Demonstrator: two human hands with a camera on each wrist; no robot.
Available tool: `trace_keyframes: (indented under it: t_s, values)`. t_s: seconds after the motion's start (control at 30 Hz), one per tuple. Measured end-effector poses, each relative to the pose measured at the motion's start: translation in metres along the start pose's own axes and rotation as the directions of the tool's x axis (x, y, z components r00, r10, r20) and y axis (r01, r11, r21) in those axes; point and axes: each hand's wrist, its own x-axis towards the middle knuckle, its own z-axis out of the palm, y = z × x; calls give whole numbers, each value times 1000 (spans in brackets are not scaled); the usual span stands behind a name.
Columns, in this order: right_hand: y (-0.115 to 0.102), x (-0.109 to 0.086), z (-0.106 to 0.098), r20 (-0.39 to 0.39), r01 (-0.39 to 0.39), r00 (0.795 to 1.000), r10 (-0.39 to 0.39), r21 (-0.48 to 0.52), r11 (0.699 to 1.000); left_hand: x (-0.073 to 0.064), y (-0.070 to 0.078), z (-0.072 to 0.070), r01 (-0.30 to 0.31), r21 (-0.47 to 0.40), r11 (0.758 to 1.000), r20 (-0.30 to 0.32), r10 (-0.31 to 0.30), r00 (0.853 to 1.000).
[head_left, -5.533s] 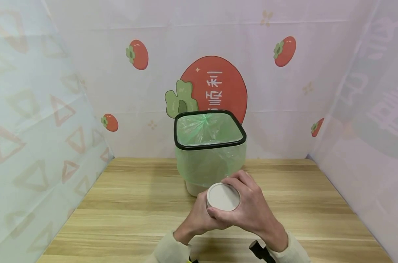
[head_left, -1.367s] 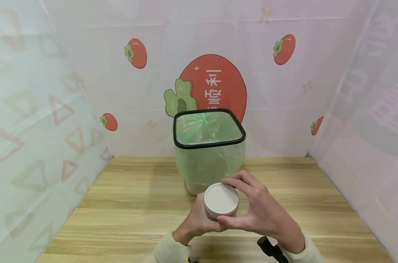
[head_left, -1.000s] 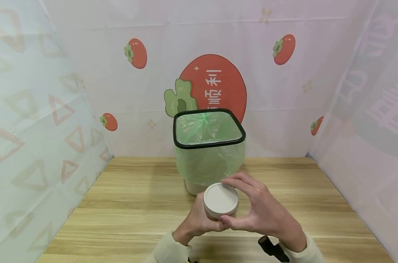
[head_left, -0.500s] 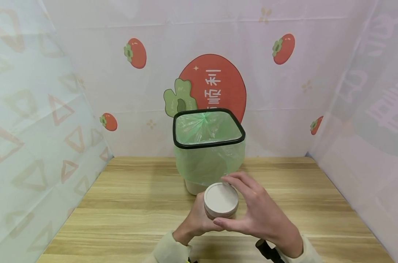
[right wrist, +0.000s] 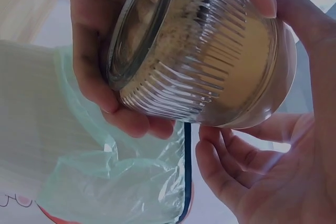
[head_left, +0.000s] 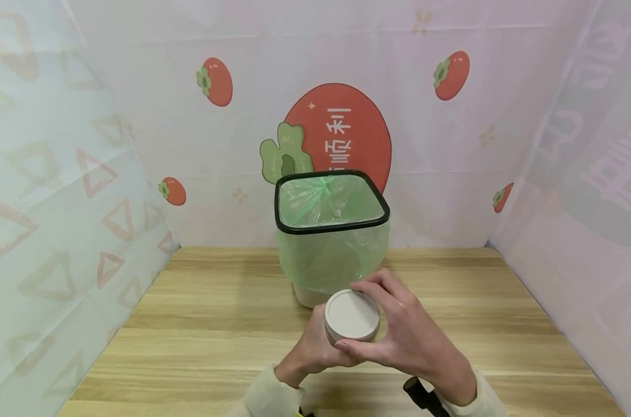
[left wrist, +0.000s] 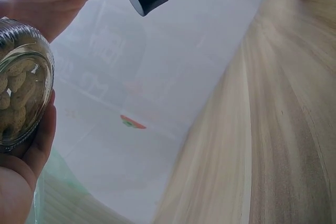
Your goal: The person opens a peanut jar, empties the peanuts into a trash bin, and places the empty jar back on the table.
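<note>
A ribbed clear jar (right wrist: pixel 189 51) with tan, biscuit-like rounds inside has a whitish screw-type lid (head_left: pixel 352 314). My left hand (head_left: pixel 315 344) grips the jar body, fingers wrapped around its side. In the left wrist view the clear base of the jar (left wrist: pixel 23 85) shows, with the rounds pressed close behind it. My right hand (head_left: pixel 414 339) holds the lid's edge, thumb at the near rim and fingertips at the far rim. The right wrist view has the jar tilted, its base toward the left and its lid end beside the right hand (right wrist: pixel 278 166).
Right behind the hands stands a pale bin with a black rim (head_left: pixel 333 229) and a green plastic liner (head_left: pixel 331 255) folded over its sides. The wooden table (head_left: pixel 200 330) meets patterned cloth walls (head_left: pixel 112 116) at the back and both sides.
Over the last second my right hand has turned around the lid, its thumb sliding left along the near rim and its wrist shifting left. The left hand and jar have stayed nearly still.
</note>
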Motion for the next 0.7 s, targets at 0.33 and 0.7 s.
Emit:
trace_keyframes:
  t_s: [0.33,0.7]
  values:
    - [2,0,-4,28,24,999,-24,20,1000,1,1,0,15,-45,999,2,-15,1000]
    - [2,-1,-8,56,35,998,-36,32,999,1,2,1,14,-44,999,5,-14,1000]
